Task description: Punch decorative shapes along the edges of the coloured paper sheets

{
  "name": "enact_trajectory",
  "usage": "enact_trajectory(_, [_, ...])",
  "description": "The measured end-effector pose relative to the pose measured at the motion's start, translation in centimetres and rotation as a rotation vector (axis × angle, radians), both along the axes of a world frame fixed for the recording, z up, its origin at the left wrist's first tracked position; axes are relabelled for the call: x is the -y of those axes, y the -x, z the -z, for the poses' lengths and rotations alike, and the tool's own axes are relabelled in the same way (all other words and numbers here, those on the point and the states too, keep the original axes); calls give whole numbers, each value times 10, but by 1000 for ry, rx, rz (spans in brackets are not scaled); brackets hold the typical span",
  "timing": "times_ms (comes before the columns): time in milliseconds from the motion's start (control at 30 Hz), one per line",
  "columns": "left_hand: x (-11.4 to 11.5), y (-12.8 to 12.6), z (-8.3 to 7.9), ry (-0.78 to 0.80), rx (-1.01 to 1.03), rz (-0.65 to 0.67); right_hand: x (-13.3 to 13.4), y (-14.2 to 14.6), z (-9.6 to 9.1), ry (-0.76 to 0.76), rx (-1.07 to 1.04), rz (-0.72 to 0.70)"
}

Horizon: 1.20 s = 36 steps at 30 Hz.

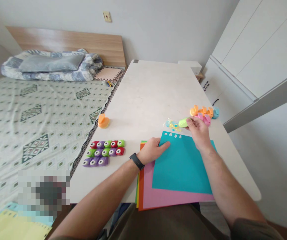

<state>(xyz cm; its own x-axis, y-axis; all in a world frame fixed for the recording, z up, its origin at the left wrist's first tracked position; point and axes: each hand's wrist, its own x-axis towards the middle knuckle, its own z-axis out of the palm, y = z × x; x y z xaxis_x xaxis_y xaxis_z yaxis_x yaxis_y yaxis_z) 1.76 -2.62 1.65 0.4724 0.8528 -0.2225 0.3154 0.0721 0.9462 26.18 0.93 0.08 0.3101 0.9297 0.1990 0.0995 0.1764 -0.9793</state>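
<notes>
My left hand (153,150) pinches the left edge of a teal paper sheet (183,163), thumb on top and fingers hidden beneath. Several small shapes, a heart and flowers among them, are cut through along its far edge. In my right hand (200,131) is a light green craft punch (184,122), held just beyond that edge. Beside the punch lies a little heap of paper cutouts (172,124) in blue, yellow and white. Under the teal sheet, pink paper (173,199) tops a stack with orange, yellow and green edges.
Several orange, pink and blue punches (203,111) cluster at the table's right edge. One orange punch (103,121) stands on the left, beyond rows of small red, purple and green punches (105,152). A bed (45,110) borders the white table (158,90); yellow punched paper (18,225) lies lower left.
</notes>
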Motion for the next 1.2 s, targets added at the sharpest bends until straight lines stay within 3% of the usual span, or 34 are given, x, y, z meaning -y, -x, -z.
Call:
enact_trajectory(367, [-1,0,0,4,-12,6,-1,-4,-11,155,-407,-51])
enact_trajectory(1200, [-2,2,2,-17,-13,16,2,-1,-26,396,-625,-133])
